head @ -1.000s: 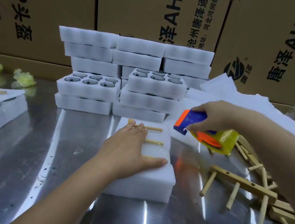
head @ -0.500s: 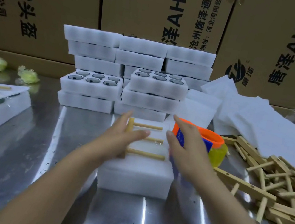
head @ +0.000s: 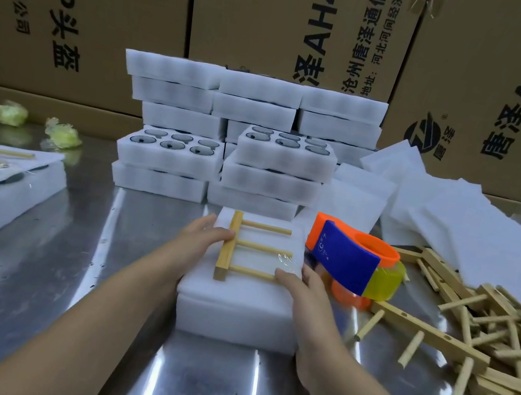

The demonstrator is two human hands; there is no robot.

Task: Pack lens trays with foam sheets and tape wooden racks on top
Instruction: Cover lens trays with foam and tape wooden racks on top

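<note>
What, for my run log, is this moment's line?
left hand steadies wooden rack | right hand presses tape on foam pack | tape dispenser beside pack

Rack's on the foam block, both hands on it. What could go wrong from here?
The clear tape looks crinkled and shows only near the peg tips of the light wooden peg rack; its spine might shift on the white foam block.
The orange-and-blue tape dispenser sits close beside the right hand; a move could knock it.
</note>
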